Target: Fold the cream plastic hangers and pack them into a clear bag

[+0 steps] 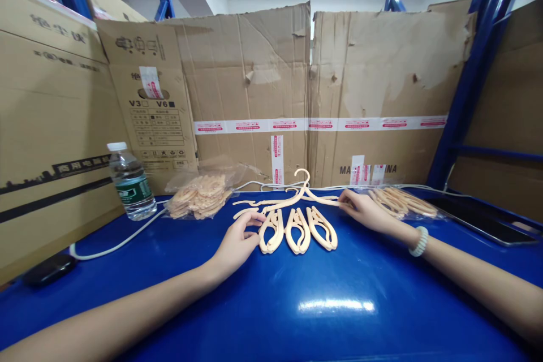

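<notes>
**If the fingers slip, the thin peach plastic hanger [297,199] could twist or snap**

Because the hanger lies flat on the shiny blue counter [297,305], near the middle and just in front of the big brown cardboard boxes [254,85], it can slide easily. The right hand [365,210] pinches the tip of the hanger's right arm with narrow fingers. The left hand [237,243] has its fingers curled close together at the tip of the left arm. They touch the first of the three oval peach loops [297,230] that sit under the bar. I cannot tell if that hand truly grips or only touches.

I think the biggest worry is pulling too hard. The arms look very thin, so a tug from both ends could bend or crack them. A push from one side only could spin the hanger and knock the loops crooked.

A clear bag of peach plastic pieces [199,195] sits near on the left. Another clear bag [403,202] lies just beside the right hand. A wide sweep of a wrist could drag a bag and spill the pieces. The clear plastic water bottle with a white cap [130,181] stands well apart to the left, next to a white cable [114,246]. A bump from the left arm could tip it.
</notes>
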`<state>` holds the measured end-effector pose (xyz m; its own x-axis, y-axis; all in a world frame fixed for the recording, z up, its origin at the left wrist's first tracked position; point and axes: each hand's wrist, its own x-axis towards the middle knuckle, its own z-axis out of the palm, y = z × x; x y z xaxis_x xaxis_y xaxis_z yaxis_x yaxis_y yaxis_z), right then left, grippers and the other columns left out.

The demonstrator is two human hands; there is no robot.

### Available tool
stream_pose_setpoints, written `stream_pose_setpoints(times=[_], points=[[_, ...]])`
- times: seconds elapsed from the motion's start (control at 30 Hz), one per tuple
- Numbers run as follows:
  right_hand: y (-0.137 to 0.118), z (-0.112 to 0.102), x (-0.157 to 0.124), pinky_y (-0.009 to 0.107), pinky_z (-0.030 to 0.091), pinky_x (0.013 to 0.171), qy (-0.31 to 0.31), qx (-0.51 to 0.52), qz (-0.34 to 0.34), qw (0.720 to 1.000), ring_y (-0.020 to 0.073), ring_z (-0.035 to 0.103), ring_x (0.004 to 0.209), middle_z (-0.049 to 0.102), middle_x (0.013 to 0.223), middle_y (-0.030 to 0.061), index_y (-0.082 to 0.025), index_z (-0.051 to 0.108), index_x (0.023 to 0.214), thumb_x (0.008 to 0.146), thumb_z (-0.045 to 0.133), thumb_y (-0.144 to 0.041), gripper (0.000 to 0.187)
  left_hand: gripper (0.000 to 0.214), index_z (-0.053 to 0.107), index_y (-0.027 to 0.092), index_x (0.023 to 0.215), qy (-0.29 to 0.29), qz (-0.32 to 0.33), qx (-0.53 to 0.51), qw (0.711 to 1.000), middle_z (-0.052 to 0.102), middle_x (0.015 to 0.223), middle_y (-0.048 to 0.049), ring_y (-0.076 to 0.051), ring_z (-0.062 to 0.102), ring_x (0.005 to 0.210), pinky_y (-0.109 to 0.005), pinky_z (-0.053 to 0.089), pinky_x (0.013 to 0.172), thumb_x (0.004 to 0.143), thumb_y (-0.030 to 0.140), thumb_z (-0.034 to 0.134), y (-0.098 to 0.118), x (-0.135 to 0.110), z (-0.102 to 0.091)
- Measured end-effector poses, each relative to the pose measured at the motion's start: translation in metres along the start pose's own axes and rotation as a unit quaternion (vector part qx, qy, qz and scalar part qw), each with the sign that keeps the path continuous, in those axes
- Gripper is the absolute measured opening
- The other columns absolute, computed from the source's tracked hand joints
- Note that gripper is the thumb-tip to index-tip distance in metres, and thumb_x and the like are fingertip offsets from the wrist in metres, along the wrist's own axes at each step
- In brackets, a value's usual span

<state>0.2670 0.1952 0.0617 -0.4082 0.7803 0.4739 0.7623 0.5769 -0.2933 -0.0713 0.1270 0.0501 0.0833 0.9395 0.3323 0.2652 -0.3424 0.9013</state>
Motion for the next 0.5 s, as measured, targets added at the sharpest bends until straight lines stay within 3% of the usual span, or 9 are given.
stream_pose_setpoints(times=[0.27, 0.5], points=[[0.001, -0.006, 0.000, 0.034, 0.051, 0.071, 0.064, 0.026, -0.005, 0.998, 0.0231, 0.065, 0.079, 0.068, 0.086, 0.0089, -0.019, 0.054, 0.094, 0.089, 0.044, -0.032, 0.017, 0.033, 0.063, 0.018, 0.088, 0.012, -0.002, -0.004, 1.000, 0.065, 0.100, -0.0067, -0.024, 0.061, 0.101, -0.034, 0.053, 0.077, 0.058, 0.010, 0.052, 0.000, -0.001, -0.001], [-0.001, -0.025, -0.003, 0.037, 0.050, 0.071, 0.110, 0.018, 0.019, 0.994, 0.0257, 0.066, 0.079, 0.071, 0.089, 0.0107, -0.019, 0.060, 0.095, 0.089, 0.046, -0.037, 0.024, 0.035, 0.060, 0.017, 0.095, 0.025, -0.003, -0.025, 0.999, 0.063, 0.107, -0.0093, -0.026, 0.059, 0.101, -0.040, 0.051, 0.085, 0.060, 0.015, 0.055, 0.000, -0.001, -0.001]])
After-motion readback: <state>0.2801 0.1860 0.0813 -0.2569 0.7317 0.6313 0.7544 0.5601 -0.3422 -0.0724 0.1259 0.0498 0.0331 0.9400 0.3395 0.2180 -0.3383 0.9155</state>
